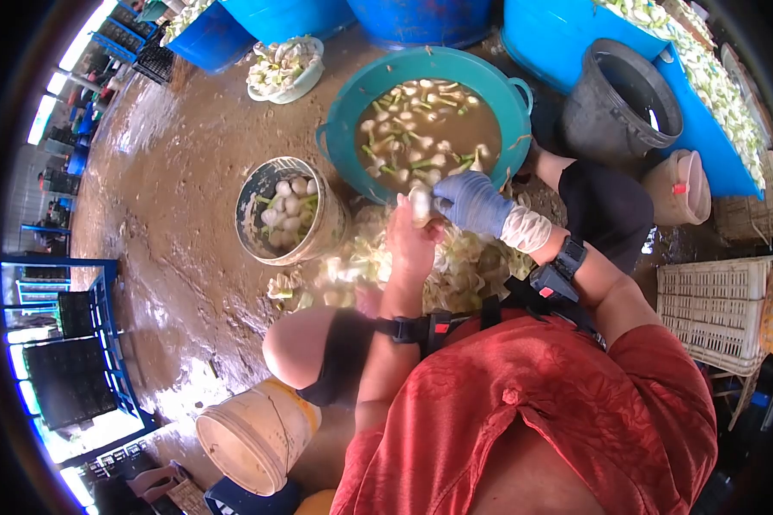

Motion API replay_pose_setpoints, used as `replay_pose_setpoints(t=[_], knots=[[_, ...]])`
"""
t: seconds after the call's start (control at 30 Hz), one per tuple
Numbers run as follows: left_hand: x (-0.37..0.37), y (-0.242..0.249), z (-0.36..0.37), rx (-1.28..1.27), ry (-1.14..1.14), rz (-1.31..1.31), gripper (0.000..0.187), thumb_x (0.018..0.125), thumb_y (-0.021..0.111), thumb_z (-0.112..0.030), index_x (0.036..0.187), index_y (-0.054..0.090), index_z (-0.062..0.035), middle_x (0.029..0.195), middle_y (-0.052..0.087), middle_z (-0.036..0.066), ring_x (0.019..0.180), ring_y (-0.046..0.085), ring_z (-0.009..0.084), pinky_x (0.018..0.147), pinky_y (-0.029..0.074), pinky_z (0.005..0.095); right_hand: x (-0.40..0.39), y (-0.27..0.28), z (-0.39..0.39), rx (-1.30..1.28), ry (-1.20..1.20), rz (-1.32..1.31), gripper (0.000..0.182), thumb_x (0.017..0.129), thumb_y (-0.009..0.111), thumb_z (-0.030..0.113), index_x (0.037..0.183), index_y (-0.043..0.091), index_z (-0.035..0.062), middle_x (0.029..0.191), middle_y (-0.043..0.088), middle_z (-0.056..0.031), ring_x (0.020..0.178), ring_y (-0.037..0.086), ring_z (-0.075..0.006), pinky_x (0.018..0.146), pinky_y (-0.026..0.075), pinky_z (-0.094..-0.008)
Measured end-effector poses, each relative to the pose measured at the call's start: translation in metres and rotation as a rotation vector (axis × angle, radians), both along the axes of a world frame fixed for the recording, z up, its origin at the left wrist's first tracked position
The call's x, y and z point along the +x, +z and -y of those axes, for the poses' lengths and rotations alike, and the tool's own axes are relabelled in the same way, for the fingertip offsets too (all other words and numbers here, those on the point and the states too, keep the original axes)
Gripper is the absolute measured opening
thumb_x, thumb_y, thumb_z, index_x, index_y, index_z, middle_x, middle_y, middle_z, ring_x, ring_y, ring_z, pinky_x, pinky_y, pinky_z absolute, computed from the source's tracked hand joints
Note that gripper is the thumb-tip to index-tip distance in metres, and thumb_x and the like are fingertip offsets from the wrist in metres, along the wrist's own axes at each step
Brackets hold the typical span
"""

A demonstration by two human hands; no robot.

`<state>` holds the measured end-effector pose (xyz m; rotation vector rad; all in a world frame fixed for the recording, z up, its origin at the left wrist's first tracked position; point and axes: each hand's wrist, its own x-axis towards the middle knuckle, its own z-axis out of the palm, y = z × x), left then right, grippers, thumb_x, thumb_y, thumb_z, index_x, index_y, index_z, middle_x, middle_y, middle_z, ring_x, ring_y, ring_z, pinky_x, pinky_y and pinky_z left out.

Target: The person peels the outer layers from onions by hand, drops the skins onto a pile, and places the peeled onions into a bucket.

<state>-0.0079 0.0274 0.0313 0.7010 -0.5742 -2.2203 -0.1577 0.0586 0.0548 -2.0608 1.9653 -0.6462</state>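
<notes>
My left hand [414, 240], bare, is closed around a white bulb [420, 206] that looks like fresh garlic. Against the bulb's right side is my right hand [472, 203], in a blue glove with a pale wrist wrap. Its fingers are curled, with a small dark bit at the fingertips that I cannot make out. Just beyond both hands, a green tub [339, 107] holds brown water and several floating bulbs with green stems. Left of my hands stands a dirty pail [325, 225] with cleaned white bulbs inside. Pale peelings [472, 275] are heaped beneath my hands.
A white bowl of peelings [285, 67] and blue drums [421, 21] stand at the back. On the right are a black bucket [605, 120], a pinkish pail [678, 187] and a white crate [713, 311]. A cream bucket [247, 438] lies tilted at lower left. The floor is wet and muddy.
</notes>
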Motion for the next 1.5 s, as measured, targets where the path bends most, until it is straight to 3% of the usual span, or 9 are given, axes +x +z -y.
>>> replay_pose_setpoints(t=[0.13,0.4,0.53,0.73,0.93,1.07,1.33,1.43,1.5], knots=[[0.001,-0.006,-0.001,-0.138,0.013,0.307,0.035,0.086,0.059,-0.038,0.095,0.057,-0.0044,0.080,0.056,0.004,0.052,0.044,0.0094,0.043,0.030,0.0205,0.006,0.000,-0.001,0.037,-0.033,-0.039,0.025,0.080,0.056,0.027,0.069,0.059,0.0046,0.066,0.060,-0.0166,0.064,0.059,-0.0350,0.061,0.046,-0.0452],[0.001,0.002,-0.002,-0.232,0.020,0.378,0.034,0.075,0.065,-0.019,0.103,0.057,0.0004,0.081,0.056,0.002,0.050,0.039,0.0055,0.042,0.027,0.0190,-0.005,-0.041,0.002,0.313,-0.176,0.600,0.019,0.078,0.061,0.019,0.085,0.063,0.0009,0.069,0.061,-0.0195,0.070,0.062,-0.0334,0.067,0.049,-0.0378],[0.002,-0.005,-0.003,-0.251,-0.048,0.293,0.038,0.073,0.065,-0.018,0.104,0.056,0.0037,0.085,0.059,0.002,0.054,0.042,0.0045,0.043,0.028,0.0191,-0.022,-0.063,-0.010,-0.033,0.260,0.215,0.016,0.079,0.058,0.014,0.085,0.064,0.0007,0.076,0.062,-0.0204,0.074,0.062,-0.0319,0.068,0.048,-0.0351],[0.005,-0.012,0.013,-0.213,-0.142,0.171,0.062,0.064,0.057,-0.018,0.120,0.050,0.0053,0.105,0.060,0.016,0.088,0.061,0.0276,0.067,0.056,0.0374,-0.021,-0.053,-0.021,-0.009,-0.007,0.734,0.018,0.083,0.059,0.014,0.091,0.059,-0.0024,0.077,0.062,-0.0138,0.067,0.055,-0.0149,0.065,0.045,-0.0325],[-0.007,-0.025,0.003,-0.148,0.059,0.204,0.052,0.075,0.060,-0.030,0.116,0.054,0.0029,0.101,0.060,0.011,0.079,0.061,0.0224,0.058,0.054,0.0325,-0.025,-0.036,-0.016,0.093,0.058,0.481,0.019,0.075,0.065,0.014,0.085,0.055,0.0004,0.071,0.058,-0.0166,0.064,0.057,-0.0281,0.063,0.045,-0.0370],[-0.004,-0.019,0.005,-0.341,-0.276,0.715,0.055,0.076,0.070,-0.047,0.105,0.060,-0.0018,0.081,0.062,0.003,0.058,0.055,0.0104,0.045,0.043,0.0195,-0.020,-0.032,-0.019,0.035,0.050,0.465,0.017,0.074,0.064,0.013,0.083,0.056,0.0014,0.070,0.057,-0.0187,0.063,0.055,-0.0343,0.061,0.044,-0.0391],[-0.011,-0.040,0.003,-0.977,-0.084,0.886,0.037,0.074,0.070,-0.020,0.102,0.060,0.0023,0.082,0.063,0.007,0.069,0.059,0.0153,0.065,0.048,0.0280,-0.021,-0.075,-0.004,0.114,-0.201,0.490,0.021,0.071,0.067,0.018,0.079,0.059,0.0009,0.071,0.058,-0.0210,0.067,0.057,-0.0362,0.062,0.045,-0.0413],[-0.013,-0.038,-0.001,-1.291,0.004,0.868,0.043,0.071,0.068,-0.015,0.110,0.055,-0.0003,0.093,0.062,0.009,0.079,0.059,0.0177,0.073,0.048,0.0294,-0.038,-0.120,-0.003,0.092,-0.012,0.281,0.019,0.072,0.065,0.017,0.082,0.062,0.0008,0.073,0.059,-0.0212,0.071,0.058,-0.0358,0.064,0.045,-0.0413],[-0.013,-0.038,-0.008,-1.049,-0.030,0.694,0.046,0.070,0.067,-0.012,0.112,0.053,-0.0010,0.097,0.060,0.011,0.083,0.059,0.0202,0.074,0.048,0.0297,-0.038,-0.087,-0.014,0.151,-0.022,0.377,0.019,0.071,0.065,0.016,0.082,0.063,0.0012,0.075,0.059,-0.0201,0.073,0.059,-0.0345,0.065,0.046,-0.0402]])
